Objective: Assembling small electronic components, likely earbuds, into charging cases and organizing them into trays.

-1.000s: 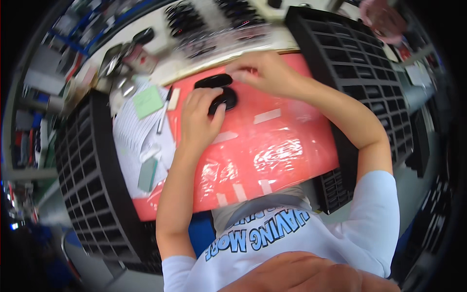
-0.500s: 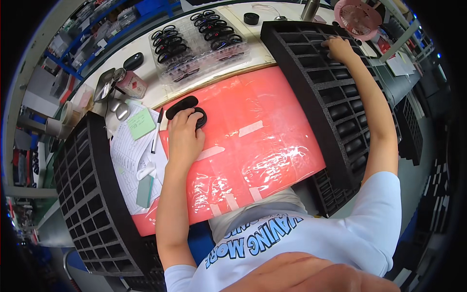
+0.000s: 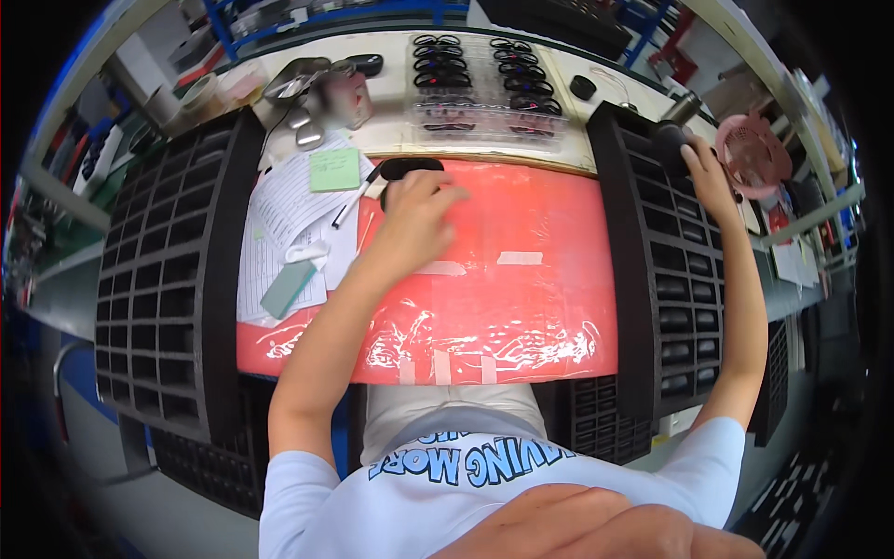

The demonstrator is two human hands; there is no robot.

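Note:
My right hand (image 3: pixel 710 182) grips a black rounded case-like piece (image 3: pixel 668 149) above the far end of the right black foam tray (image 3: pixel 629 270). My left hand (image 3: pixel 419 222) is slightly blurred over the red mat (image 3: pixel 521 326), its fingers apart and nothing visible between them. Just beyond those fingers lies a black oval piece (image 3: pixel 412 168), resembling an eyewear case half. Another dark piece (image 3: pixel 384 198) shows partly at the hand's left side; the hand hides the rest.
A second black compartment tray (image 3: pixel 219 279) stands at left. Papers (image 3: pixel 289 210), a green note (image 3: pixel 333 170), a pen (image 3: pixel 357 197) and a teal block (image 3: pixel 288 289) lie beside the mat. Behind are clear trays (image 3: pixel 484 135) of black glasses (image 3: pixel 442 65). A pink fan (image 3: pixel 752 154) stands far right.
My right hand has taken hold of a black rounded piece at the right tray. My left hand has come off the dark round piece and moved slightly aside. The whole view has turned.

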